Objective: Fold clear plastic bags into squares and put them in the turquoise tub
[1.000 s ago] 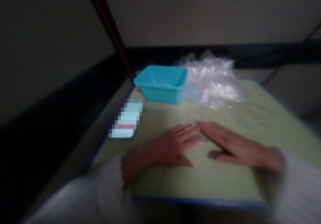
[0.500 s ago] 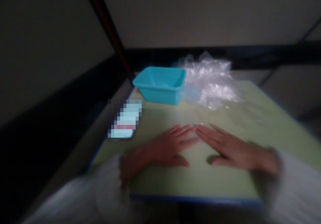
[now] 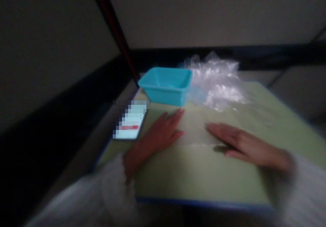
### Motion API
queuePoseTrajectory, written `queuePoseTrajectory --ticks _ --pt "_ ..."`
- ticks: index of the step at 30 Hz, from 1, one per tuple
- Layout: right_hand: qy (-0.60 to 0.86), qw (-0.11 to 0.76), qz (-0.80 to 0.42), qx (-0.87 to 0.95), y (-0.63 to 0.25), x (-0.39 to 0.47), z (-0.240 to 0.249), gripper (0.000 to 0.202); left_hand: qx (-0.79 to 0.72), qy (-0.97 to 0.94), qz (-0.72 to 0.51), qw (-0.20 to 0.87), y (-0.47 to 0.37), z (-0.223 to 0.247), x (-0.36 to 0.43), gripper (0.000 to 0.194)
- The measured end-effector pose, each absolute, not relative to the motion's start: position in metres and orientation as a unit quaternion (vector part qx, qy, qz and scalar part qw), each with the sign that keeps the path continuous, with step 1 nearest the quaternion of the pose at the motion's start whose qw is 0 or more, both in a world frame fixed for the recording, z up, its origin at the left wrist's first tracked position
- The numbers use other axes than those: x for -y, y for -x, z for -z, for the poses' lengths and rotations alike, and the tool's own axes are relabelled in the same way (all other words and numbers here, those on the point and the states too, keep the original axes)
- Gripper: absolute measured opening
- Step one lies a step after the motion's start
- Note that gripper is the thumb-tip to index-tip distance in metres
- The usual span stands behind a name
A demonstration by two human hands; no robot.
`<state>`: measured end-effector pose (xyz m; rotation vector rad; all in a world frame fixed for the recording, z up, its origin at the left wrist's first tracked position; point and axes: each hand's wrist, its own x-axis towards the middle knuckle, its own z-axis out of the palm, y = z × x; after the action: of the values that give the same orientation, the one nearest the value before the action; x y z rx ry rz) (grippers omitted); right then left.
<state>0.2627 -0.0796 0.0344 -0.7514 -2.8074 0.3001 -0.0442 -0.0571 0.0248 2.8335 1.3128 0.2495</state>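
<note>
Open hands at a clear plastic sheet

Left hand and right hand, grasping nothing, flank the clear plastic sheet; the phone's pixelated screen is unreadable.

Basin turquoise; tabletop yellow-green, edge blue; sleeves whitish.

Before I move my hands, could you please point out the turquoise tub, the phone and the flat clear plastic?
Turquoise tub (image 3: pixel 164 96), head view, on its front wall.
Phone (image 3: pixel 132 118), head view, on its lit screen.
Flat clear plastic (image 3: pixel 195 134), head view, on its near half.
</note>
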Motion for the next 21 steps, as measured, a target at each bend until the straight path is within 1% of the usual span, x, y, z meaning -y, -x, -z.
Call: queuePoseTrajectory --ticks 6,13,18,21 --pt "0.248 0.121 -0.088 0.957 -0.264 0.08 -0.033 0.058 -0.456 -0.879 -0.139 -0.009 0.038 -0.032 0.059 0.062" --pt "0.237 0.133 -0.111 0.956 -0.264 0.083 -0.031 0.047 -0.436 -0.888 -0.144 0.005 0.035 -0.028 0.058 0.061" --pt "0.237 0.136 -0.124 0.954 -0.262 0.085 -0.034 0.044 -0.42 -0.897 -0.135 0.012 0.036 -0.022 0.057 0.06" --pt "0.24 0.139 -0.122 0.953 -0.26 0.085 -0.034 0.044 -0.416 -0.9 -0.131 0.011 0.037 -0.022 0.057 0.054"
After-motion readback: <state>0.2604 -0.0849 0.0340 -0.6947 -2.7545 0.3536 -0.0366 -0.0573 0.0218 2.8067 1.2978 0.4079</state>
